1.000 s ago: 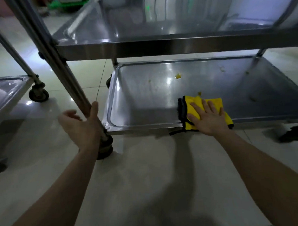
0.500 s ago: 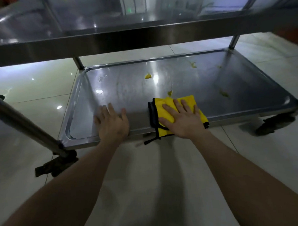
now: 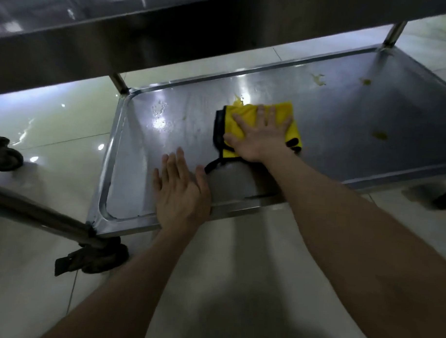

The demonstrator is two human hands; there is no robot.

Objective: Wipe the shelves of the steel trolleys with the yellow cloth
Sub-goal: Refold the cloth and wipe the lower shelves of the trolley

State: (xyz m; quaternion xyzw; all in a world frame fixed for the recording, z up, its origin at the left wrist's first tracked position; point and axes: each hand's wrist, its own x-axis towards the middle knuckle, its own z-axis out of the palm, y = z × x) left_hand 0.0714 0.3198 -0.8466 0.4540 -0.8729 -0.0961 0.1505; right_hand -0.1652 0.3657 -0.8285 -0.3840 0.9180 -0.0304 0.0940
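Note:
The folded yellow cloth (image 3: 286, 113), edged in black, lies on the bottom shelf (image 3: 344, 147) of the steel trolley. My right hand (image 3: 262, 134) presses flat on it with straight, spread fingers, near the middle of the shelf. A yellow smear (image 3: 238, 100) shows at the cloth's far edge. My left hand (image 3: 180, 190) rests flat on the shelf's near rim, left of the cloth. Other yellowish stains (image 3: 318, 80) lie further back and to the right (image 3: 380, 136). Water drops (image 3: 159, 108) glisten on the shelf's left part.
The trolley's upper shelf (image 3: 171, 35) overhangs the far side. A steel post (image 3: 38, 215) runs to the near-left corner above a caster (image 3: 95, 259). Another caster (image 3: 5, 156) of a second trolley is at far left. A pale tiled floor (image 3: 225, 282) lies below.
My right hand has pushed the cloth away from the near rim toward the shelf's middle, up to the yellow smear. My left hand stays flat on the near rim, having left the post earlier.

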